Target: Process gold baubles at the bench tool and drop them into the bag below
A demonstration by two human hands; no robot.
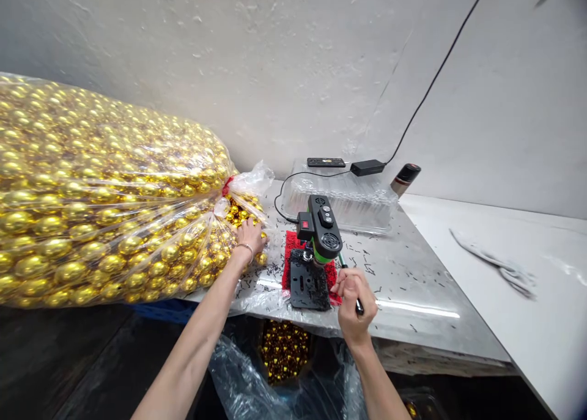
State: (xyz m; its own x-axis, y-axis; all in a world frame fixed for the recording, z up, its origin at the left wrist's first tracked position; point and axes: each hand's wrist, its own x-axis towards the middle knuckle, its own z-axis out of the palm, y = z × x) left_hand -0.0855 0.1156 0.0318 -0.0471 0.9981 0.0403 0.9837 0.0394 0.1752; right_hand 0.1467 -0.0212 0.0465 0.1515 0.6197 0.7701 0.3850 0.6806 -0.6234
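My left hand point(250, 235) reaches into the mouth of a clear plastic bag, its fingers curled among shiny gold balls point(261, 258); one ball shows beside the fingertips, the others at the hand are partly hidden. Right of it stands a small black bench drill press point(324, 227) with a green ring, above a slotted black base plate point(310, 290). A red cloth point(292, 244) strewn with black shavings lies under the plate. My right hand point(356, 301) is closed around a black-handled rod point(359, 309) that slants up to the drill's right side.
A large clear bag of gold balls point(101, 206), tied in red, fills the left. Behind the drill lie a clear plastic tray point(339, 203), a power adapter point(368, 167) and a dark can point(406, 176). Below the table edge, an open plastic-lined container holds gold pieces point(285, 350). A glove point(493, 261) lies right.
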